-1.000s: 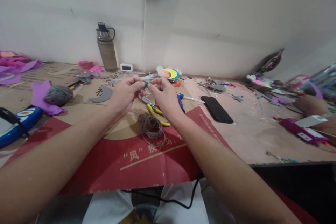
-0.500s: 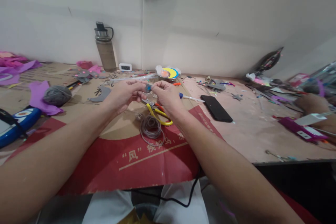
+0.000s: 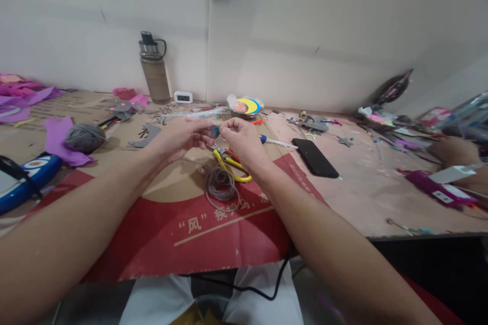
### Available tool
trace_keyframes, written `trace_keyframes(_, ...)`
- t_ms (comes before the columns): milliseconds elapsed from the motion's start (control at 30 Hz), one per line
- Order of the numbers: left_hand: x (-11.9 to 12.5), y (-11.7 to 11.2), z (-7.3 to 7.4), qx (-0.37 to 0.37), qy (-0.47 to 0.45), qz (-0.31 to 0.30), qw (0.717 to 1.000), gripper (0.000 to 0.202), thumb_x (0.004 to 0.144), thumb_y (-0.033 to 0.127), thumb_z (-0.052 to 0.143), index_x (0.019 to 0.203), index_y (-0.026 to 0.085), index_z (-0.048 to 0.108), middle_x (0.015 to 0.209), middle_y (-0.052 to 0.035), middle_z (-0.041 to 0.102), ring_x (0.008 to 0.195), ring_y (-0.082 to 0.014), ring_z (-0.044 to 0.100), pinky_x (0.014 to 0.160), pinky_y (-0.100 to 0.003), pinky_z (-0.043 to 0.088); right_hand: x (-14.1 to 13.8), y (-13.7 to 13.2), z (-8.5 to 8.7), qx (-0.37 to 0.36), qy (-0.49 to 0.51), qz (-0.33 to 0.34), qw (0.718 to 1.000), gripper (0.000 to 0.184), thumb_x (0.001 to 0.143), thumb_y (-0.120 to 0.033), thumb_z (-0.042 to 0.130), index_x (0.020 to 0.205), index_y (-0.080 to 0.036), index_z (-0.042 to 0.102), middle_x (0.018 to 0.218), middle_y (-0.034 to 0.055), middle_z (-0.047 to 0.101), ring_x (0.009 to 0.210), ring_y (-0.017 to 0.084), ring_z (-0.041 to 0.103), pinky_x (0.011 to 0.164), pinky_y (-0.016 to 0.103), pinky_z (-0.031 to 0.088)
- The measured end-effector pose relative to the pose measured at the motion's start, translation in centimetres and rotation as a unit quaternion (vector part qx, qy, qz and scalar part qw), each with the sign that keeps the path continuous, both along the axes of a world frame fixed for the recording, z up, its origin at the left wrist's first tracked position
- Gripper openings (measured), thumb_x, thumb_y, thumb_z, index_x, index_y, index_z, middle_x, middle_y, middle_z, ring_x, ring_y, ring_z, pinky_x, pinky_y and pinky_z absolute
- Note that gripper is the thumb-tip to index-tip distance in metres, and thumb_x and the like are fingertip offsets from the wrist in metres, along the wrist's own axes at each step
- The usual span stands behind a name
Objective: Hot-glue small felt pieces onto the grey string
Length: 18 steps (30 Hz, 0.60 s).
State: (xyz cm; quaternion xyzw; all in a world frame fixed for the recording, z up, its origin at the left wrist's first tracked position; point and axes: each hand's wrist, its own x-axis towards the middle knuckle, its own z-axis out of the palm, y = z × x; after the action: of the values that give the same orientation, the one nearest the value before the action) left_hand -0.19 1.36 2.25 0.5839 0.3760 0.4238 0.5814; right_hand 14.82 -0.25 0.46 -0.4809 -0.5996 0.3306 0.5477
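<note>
Shifted since a second ago, the little gray-and-blue piece [image 3: 215, 131] now shows more between my left hand [image 3: 185, 134] and right hand [image 3: 243, 139]. Both pinch it: three o'clock from left, nine from right. I can't tell its long way.

I have a small grey piece [image 3: 215, 131] with a bright blue spot up in the air, pinched between the fingertips of my left hand [image 3: 186, 137] and right hand [image 3: 241, 138]; on my screen its exact outline is too small to tell.
</note>
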Motion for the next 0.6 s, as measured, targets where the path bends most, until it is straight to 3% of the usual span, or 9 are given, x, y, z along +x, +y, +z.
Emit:
trace_keyframes(200,-0.2,0.7,-0.7,0.068,0.053,0.030,0.996,0.010,0.073,0.021,0.070,0.067,0.013,0.067,0.056,-0.0053,0.063,0.048,-0.0106,0.056,0.045,-0.020,0.040,0.0,0.2,-0.3,0.009,-0.020,0.026,0.999,0.012,0.074,-0.029,0.057,0.069,-0.018,0.053,0.058,-0.0052,0.048,0.052,0.007,0.039,0.050,0.021,0.031)
trace_keyframes(367,-0.6,1.6,-1.3,0.111,0.032,0.111,0.987,0.009,0.072,0.019,0.068,0.065,0.015,0.065,0.054,-0.0028,0.060,0.045,-0.0095,0.054,0.041,-0.019,0.036,0.1,1.1,-1.4,0.025,-0.052,0.039,0.998,0.019,0.083,-0.038,0.052,0.081,-0.019,0.055,0.071,-0.0016,0.056,0.061,0.009,0.046,0.055,0.023,0.035)
trace_keyframes(600,-1.5,2.6,-1.2,0.135,-0.011,0.194,0.972,0.007,0.074,0.018,0.065,0.068,0.015,0.063,0.064,-0.0024,0.061,0.050,-0.0098,0.059,0.040,-0.019,0.032,0.0,-0.2,-1.2,0.106,-0.142,0.073,0.981,0.023,0.090,-0.030,0.044,0.080,-0.018,0.060,0.073,-0.0002,0.058,0.071,0.012,0.051,0.067,0.026,0.038)
